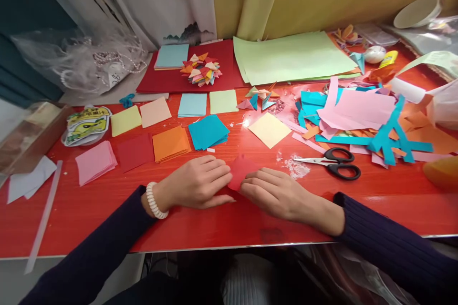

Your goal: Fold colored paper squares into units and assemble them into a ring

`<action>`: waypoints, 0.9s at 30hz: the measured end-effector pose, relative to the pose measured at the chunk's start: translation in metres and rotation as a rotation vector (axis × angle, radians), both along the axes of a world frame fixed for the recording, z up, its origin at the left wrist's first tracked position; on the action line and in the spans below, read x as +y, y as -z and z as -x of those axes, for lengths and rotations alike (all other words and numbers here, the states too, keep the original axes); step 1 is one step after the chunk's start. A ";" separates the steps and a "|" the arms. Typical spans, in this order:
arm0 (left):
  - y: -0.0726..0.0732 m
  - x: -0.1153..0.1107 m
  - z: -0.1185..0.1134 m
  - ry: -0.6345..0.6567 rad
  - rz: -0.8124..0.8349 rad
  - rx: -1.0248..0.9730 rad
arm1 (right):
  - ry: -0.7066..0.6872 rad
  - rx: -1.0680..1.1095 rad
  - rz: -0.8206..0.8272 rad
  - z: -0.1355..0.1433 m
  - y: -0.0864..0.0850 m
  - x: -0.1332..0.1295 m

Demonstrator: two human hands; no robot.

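Observation:
Between my hands is a small piece of red paper [242,170], close to the red tabletop; how it is folded is hard to make out. My left hand [200,182], with a white coiled band at the wrist, has its fingers together at the paper's left edge. Curled over the right edge is my right hand [274,189], its fingertips partly hidden. Beyond them lie a cream square [270,129], a blue stack [208,132] and an orange stack [171,144]. A dark red stack [135,152] and a pink stack [96,162] continue leftward.
Black-handled scissors [334,162] lie right of my right hand, blades toward it. Behind them is a heap of paper scraps [358,109]. A folded paper ring [201,69] rests on red sheets at the back, beside large green sheets [286,57]. A cardboard box [32,136] stands left.

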State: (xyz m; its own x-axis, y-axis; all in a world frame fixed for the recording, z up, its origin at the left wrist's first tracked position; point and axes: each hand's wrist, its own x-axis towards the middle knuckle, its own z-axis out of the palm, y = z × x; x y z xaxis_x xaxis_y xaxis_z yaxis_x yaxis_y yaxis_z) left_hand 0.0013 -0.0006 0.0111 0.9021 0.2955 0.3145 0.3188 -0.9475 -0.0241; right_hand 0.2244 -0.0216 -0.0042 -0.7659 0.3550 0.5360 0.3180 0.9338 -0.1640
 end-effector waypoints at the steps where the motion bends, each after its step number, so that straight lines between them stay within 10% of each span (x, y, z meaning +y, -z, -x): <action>1: 0.003 -0.002 0.003 -0.024 0.020 -0.005 | -0.010 -0.032 0.054 -0.001 0.005 0.000; 6: 0.008 -0.006 0.010 0.011 -0.105 0.008 | -0.115 -0.124 0.270 -0.013 0.012 0.005; 14: 0.005 -0.006 0.015 0.018 -0.059 -0.068 | 0.115 0.037 0.587 -0.013 -0.008 0.013; 27: 0.004 -0.020 0.001 -0.308 0.232 -0.263 | 0.436 0.039 0.751 0.008 -0.002 0.012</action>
